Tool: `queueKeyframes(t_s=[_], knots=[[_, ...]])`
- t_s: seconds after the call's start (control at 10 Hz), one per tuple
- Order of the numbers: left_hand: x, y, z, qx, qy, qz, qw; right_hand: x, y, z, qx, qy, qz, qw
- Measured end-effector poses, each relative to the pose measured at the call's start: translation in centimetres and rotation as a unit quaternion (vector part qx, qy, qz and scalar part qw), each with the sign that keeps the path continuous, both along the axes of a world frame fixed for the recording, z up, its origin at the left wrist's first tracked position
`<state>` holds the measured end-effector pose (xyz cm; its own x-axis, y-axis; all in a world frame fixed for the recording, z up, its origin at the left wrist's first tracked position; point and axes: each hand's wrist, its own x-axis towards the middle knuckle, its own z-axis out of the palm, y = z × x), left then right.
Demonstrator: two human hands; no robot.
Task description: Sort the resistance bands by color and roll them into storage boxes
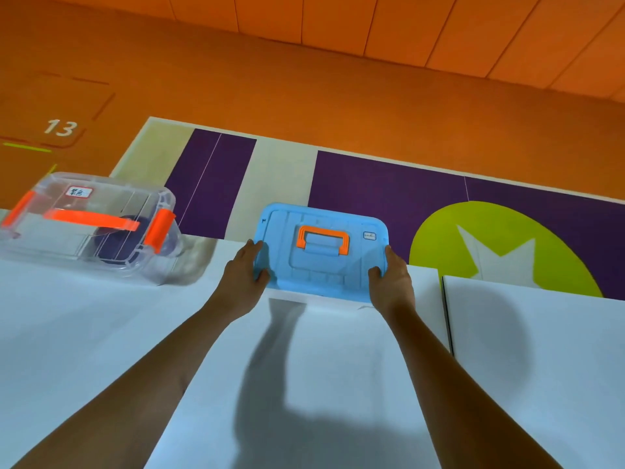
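HOLD: left grip (245,269) and right grip (392,279) clasping short edges of blue lid (324,269), at far desk (101,333) edge | HANDLING: likely light, rigid, smooth moulded plastic; ribbed top, orange handle (323,230); hold by rims | STORED: rolled purple band (115,242) inside clear box (50,198), left.

Bare forearms (162,360), bare L hand (240,280), R hand (394,286).

Both hands are on the blue lid (321,269) dead center: left hand (241,275) grips its 9 o'clock edge, right hand (394,280) its 3 o'clock edge. At 10 o'clock on the white tabletop (101,333) sits a clear box (67,238) with a rolled purple band (115,247) inside.
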<state>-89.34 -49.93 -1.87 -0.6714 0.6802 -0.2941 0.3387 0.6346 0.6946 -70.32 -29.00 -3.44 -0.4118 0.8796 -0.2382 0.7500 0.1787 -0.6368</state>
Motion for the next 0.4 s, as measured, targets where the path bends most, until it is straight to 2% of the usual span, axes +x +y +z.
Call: queueKeyframes(t_s=[0.2,0.3,0.4], knots=[[-0.7,0.2,-0.3,-0.015,0.014,-0.024,0.999,0.4,-0.6,0.1,0.024,-0.027,0.030,0.999],[-0.8,0.1,-0.3,-0.052,0.036,-0.035,0.997,0.7,-0.2,0.8,0.026,-0.060,0.047,0.997],[-0.3,0.3,0.7,-0.068,0.103,-0.054,0.991,1.3,-0.4,2.3,0.082,-0.042,0.052,0.994]])
